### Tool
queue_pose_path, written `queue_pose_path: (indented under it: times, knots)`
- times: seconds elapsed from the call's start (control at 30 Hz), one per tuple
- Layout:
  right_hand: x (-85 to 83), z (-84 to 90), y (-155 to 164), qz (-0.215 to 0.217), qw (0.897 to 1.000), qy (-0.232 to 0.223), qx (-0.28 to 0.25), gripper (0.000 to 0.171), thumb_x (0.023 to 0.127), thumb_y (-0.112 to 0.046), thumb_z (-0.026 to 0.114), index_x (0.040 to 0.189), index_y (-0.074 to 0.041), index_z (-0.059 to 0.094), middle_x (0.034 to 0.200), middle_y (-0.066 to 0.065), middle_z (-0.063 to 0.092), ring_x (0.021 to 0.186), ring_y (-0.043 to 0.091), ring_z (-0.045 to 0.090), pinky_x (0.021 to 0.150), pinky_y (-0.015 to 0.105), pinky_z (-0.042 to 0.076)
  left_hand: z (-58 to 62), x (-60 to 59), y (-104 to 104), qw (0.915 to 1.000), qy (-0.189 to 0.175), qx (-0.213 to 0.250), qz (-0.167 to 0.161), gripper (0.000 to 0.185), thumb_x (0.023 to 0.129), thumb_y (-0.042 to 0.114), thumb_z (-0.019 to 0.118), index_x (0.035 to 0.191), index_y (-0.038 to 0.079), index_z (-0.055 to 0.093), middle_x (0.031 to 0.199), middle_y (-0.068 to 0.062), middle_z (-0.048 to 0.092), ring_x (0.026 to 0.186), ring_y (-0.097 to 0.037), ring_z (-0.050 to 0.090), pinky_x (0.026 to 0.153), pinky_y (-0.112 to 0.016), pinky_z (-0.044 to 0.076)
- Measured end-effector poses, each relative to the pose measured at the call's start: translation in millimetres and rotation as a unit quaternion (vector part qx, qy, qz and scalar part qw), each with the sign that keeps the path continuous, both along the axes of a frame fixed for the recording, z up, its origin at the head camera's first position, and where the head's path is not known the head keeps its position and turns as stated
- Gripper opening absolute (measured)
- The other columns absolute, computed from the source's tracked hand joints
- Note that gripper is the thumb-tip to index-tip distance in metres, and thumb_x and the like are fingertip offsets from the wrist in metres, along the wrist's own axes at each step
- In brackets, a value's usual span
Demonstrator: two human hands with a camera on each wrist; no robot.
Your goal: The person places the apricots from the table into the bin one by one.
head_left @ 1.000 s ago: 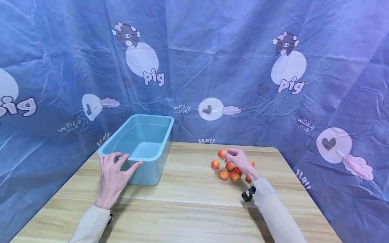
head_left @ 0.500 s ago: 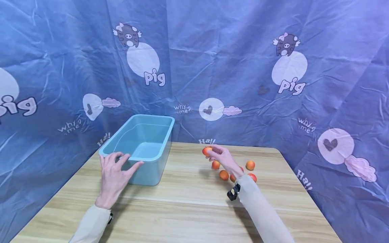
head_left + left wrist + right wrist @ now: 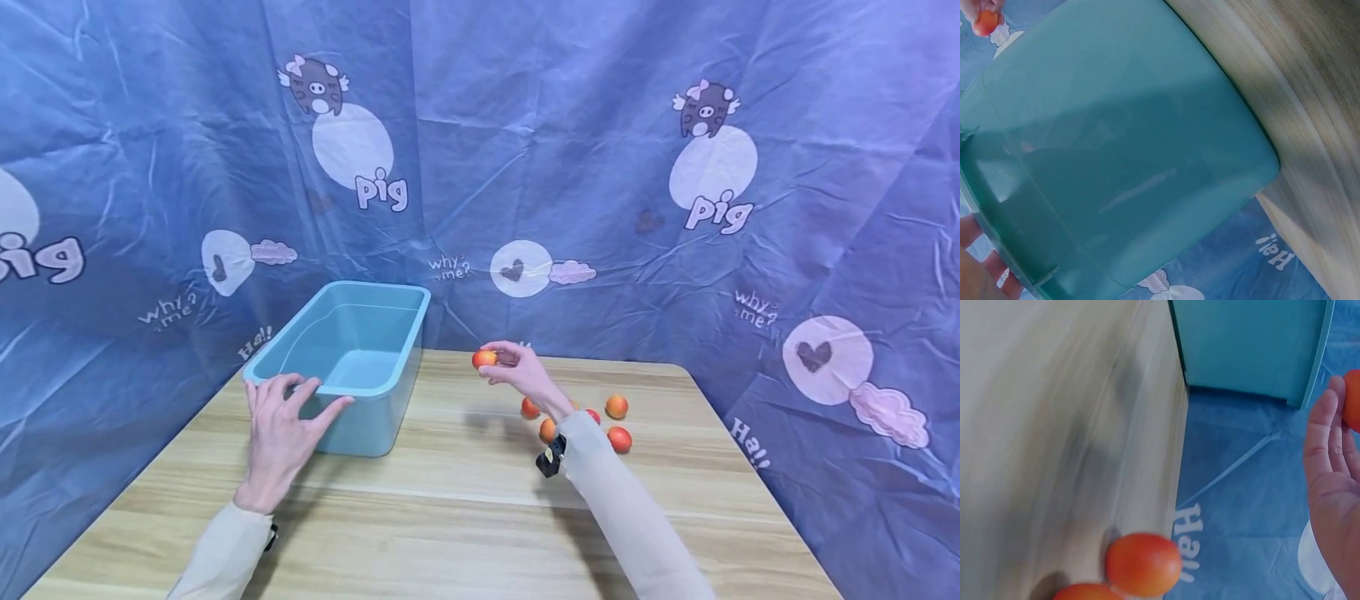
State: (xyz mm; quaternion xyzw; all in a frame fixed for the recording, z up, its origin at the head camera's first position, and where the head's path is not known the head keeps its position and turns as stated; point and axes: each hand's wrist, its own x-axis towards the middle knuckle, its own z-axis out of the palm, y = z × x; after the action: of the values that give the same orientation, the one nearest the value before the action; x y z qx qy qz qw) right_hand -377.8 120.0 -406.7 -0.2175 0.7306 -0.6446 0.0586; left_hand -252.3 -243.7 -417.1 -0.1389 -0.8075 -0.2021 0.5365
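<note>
Red-orange fruit (image 3: pixel 484 360) was pinched by right hand (image 3: pixel 527 377), blue bin (image 3: pixel 365 427) was gripped on near side by left hand (image 3: pixel 279 435)

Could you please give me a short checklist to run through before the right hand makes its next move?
1. Held fruit secure: ok, the right hand pinches it between thumb and fingers.
2. Held fruit clear of the table: ok, it is up in the air.
3. Bin standing upright, opening upward: ok.
4. Bin steadied: ok, the left hand is on its near rim.
5. Held fruit above the bin's opening: not ok, it is to the right of the bin.
6. Exact count of the other fruits: cannot tell, the right sleeve may hide some.
</note>
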Motion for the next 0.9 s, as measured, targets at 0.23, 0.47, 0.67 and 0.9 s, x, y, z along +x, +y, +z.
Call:
queue_pose_path:
  times: [0.23, 0.47, 0.67, 0.9]
  knots:
    - [-6.6, 10.6, -24.9, 0.007, 1.000, 0.006, 0.004, 0.042, 0.088, -0.013, 0.073, 0.126, -0.002, 0.061, 0.113, 0.013, 0.070, 0.097, 0.024, 0.068, 0.088, 0.043, 0.056, 0.1, 0.7, 1.8, 1.0000, 0.001, -0.001, 0.004, 0.055, 0.064, 0.048, 0.085, 0.092, 0.003, 0.071, 0.094, -0.022, 0.060, 0.094, -0.043, 0.053, 0.106, -0.077, 0.015]
    - [-12.6, 22.4, -52.1, 0.013, 1.000, 0.024, -0.006, 0.039, 0.087, -0.012, 0.073, 0.123, -0.002, 0.062, 0.113, 0.015, 0.070, 0.099, 0.032, 0.067, 0.091, 0.052, 0.053, -2.9, 1.6, 2.2, 0.9995, 0.028, 0.011, 0.004, 0.072, 0.079, 0.073, 0.061, 0.088, 0.002, 0.071, 0.090, -0.022, 0.061, 0.090, -0.042, 0.053, 0.104, -0.076, 0.019]
    - [-14.9, 33.8, -65.6, 0.015, 0.999, 0.048, -0.013, 0.039, 0.088, -0.013, 0.073, 0.124, -0.002, 0.063, 0.109, 0.012, 0.070, 0.094, 0.024, 0.067, 0.085, 0.047, 0.056, -1.8, 2.4, 3.2, 1.0000, -0.004, 0.003, 0.001, 0.056, 0.066, 0.049, 0.084, 0.093, 0.002, 0.071, 0.097, -0.024, 0.061, 0.098, -0.044, 0.053, 0.106, -0.077, 0.014]
    - [-16.5, 42.0, -81.1, 0.024, 0.998, 0.051, -0.011, 0.040, 0.089, -0.018, 0.074, 0.125, -0.005, 0.065, 0.111, 0.010, 0.072, 0.093, 0.014, 0.067, 0.085, 0.041, 0.056, -0.8, 3.7, 3.4, 0.9999, -0.010, -0.001, 0.003, 0.054, 0.065, 0.045, 0.085, 0.094, 0.002, 0.071, 0.097, -0.024, 0.061, 0.099, -0.044, 0.053, 0.107, -0.076, 0.014]
